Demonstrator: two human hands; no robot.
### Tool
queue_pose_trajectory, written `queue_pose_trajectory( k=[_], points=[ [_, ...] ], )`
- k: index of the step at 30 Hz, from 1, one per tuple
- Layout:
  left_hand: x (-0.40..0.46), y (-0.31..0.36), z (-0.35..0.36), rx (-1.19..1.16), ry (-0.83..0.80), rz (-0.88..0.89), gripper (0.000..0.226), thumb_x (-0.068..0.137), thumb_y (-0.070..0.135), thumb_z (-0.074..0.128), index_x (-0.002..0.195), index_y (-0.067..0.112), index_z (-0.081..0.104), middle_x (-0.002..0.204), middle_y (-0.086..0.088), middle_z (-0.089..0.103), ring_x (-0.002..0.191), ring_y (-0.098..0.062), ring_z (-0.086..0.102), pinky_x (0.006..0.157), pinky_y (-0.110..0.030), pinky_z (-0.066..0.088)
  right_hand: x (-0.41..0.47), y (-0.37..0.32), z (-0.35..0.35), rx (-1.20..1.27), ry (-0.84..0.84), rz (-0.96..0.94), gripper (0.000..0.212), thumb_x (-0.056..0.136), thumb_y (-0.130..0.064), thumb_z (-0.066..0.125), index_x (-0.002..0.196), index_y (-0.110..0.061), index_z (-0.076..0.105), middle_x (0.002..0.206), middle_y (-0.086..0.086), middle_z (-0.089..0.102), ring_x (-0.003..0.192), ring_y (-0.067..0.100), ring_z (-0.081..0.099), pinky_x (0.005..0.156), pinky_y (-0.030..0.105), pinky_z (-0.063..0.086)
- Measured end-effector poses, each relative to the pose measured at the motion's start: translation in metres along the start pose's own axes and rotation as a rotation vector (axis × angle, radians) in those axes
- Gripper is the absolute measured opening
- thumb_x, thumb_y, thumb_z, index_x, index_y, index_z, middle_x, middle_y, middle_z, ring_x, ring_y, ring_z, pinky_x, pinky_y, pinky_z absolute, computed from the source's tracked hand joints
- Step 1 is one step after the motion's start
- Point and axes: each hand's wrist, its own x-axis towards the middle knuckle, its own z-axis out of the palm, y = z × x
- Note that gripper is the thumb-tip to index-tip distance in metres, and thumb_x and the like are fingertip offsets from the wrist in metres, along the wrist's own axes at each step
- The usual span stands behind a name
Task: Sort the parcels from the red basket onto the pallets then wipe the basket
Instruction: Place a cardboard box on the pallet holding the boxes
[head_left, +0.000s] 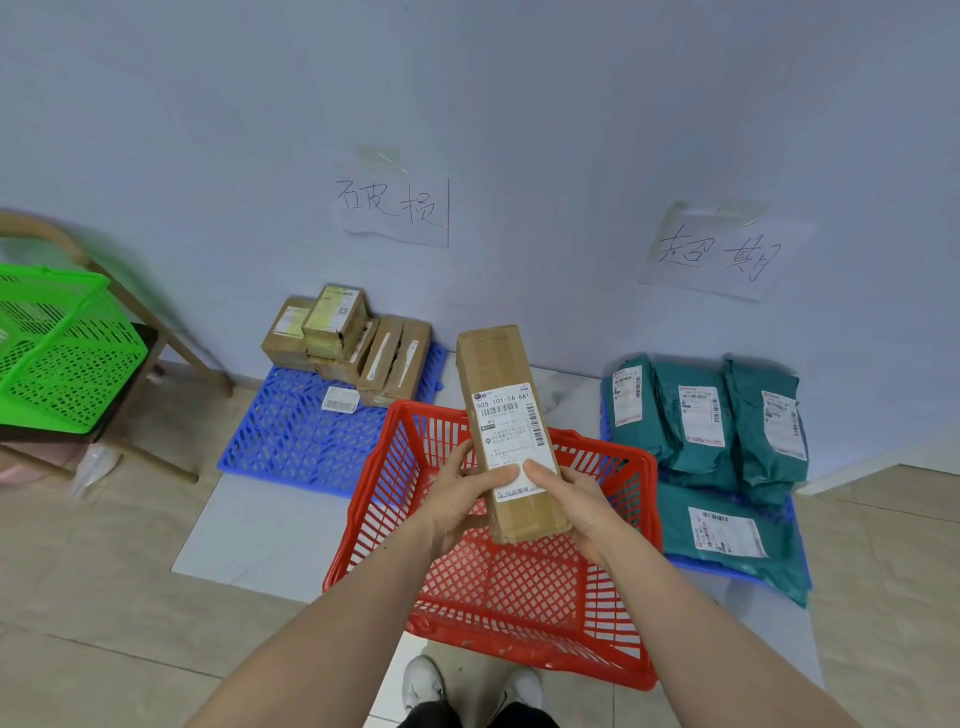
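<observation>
Right now both hands hold a long brown cardboard parcel (506, 431) with a white shipping label above the red plastic mesh basket (498, 582) on the floor, the left hand (457, 499) curled round its left edge and the right hand (576, 499) round its right, thumbs pressed on the label. Behind the basket, a blue plastic pallet (291, 436) carries stacked brown boxes (348, 343), while teal poly mailer bags (711, 426) cover the pallet to the right.
</observation>
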Motion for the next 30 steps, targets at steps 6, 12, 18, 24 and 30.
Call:
queue_pose_trajectory(
  k=[6,12,18,24,30],
  points=[
    [-0.001,-0.001,-0.001,0.011,0.004,0.015,0.09,0.069,0.022,0.087,0.145,0.029,0.039,0.117,-0.005,0.069,0.106,-0.023,0.069,0.084,-0.054,0.058,0.001,0.001,0.0,-0.014,-0.011,0.001,0.073,0.06,-0.054,0.083,0.122,-0.018,0.066,0.105,0.002,0.078,0.102,0.022,0.073,0.099,0.048,0.054],
    [-0.004,-0.003,-0.003,0.015,0.02,0.017,0.085,0.071,0.023,0.087,0.143,0.031,0.041,0.118,-0.006,0.068,0.106,-0.024,0.069,0.086,-0.056,0.057,0.001,0.003,0.002,-0.016,-0.037,0.004,0.066,0.062,-0.053,0.081,0.118,-0.022,0.067,0.105,0.001,0.078,0.102,0.021,0.073,0.098,0.046,0.054],
    [-0.011,-0.006,-0.004,0.005,0.04,0.036,0.078,0.072,0.025,0.086,0.139,0.034,0.046,0.118,-0.003,0.068,0.103,-0.021,0.07,0.084,-0.054,0.058,0.002,0.005,0.004,-0.024,-0.07,0.015,0.061,0.063,-0.052,0.08,0.115,-0.023,0.068,0.103,0.001,0.078,0.1,0.02,0.073,0.097,0.045,0.055],
    [-0.018,-0.009,-0.008,-0.015,0.087,0.06,0.063,0.072,0.025,0.086,0.124,0.039,0.054,0.118,-0.002,0.069,0.104,-0.021,0.07,0.086,-0.057,0.056,0.004,0.003,0.009,-0.038,-0.117,0.013,0.046,0.074,-0.046,0.078,0.113,-0.023,0.068,0.102,0.001,0.078,0.098,0.02,0.074,0.088,0.039,0.058],
    [-0.025,-0.012,-0.017,-0.022,0.141,0.082,0.068,0.073,0.029,0.085,0.133,0.033,0.053,0.121,0.0,0.069,0.107,-0.02,0.069,0.088,-0.055,0.056,0.009,0.003,0.02,-0.07,-0.183,0.021,0.057,0.068,-0.051,0.08,0.116,-0.024,0.068,0.105,0.0,0.078,0.102,0.021,0.073,0.098,0.044,0.054]
  ],
)
